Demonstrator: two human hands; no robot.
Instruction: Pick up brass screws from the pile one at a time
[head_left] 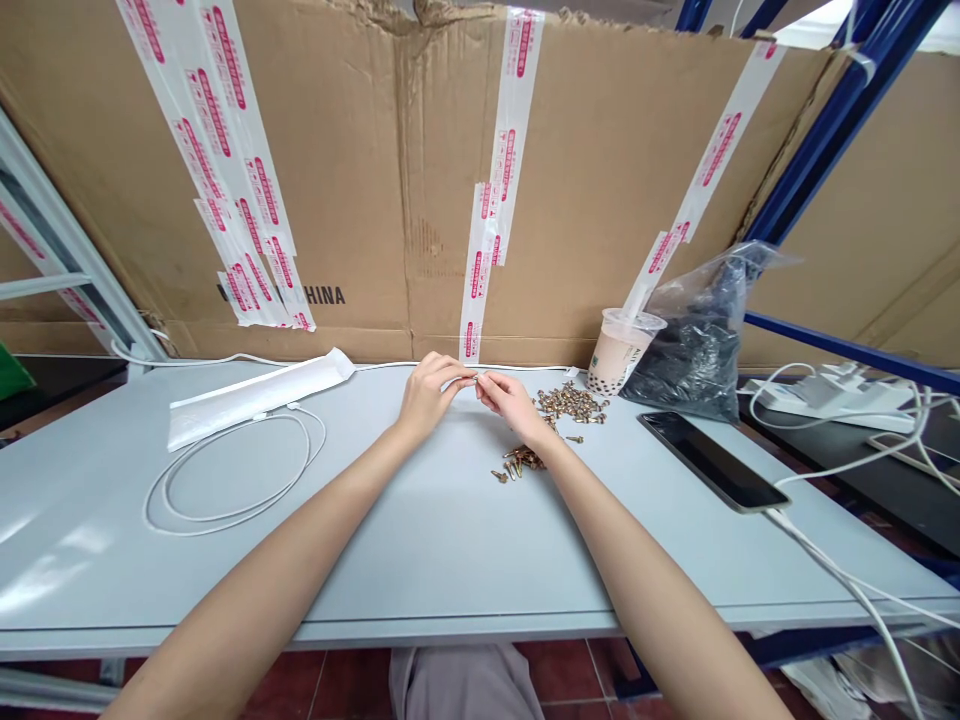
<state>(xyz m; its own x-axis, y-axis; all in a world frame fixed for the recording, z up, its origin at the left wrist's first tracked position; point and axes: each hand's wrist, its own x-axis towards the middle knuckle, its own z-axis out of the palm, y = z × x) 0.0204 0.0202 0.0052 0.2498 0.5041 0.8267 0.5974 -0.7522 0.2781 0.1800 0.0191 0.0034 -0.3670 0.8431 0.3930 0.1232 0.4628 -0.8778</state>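
Note:
Above the middle of the table, my left hand [433, 390] and my right hand [511, 402] meet fingertip to fingertip. Both are pinched closed around something small and pale or shiny between them, too tiny to name. Just right of my right hand lies a heap of small brass-coloured metal parts [574, 402]. A second pile of brass-coloured screws [523, 460] spreads beside my right wrist, partly hidden by the forearm. One loose screw [575, 439] rests between the two piles.
A bubble tea cup [619, 350] and a clear bag of black pieces [697, 350] stand at the back right, with a phone [711, 462] in front. A white paper sleeve [255, 398] and coiled white cable [225, 520] lie left. Cardboard [345, 180] walls the back.

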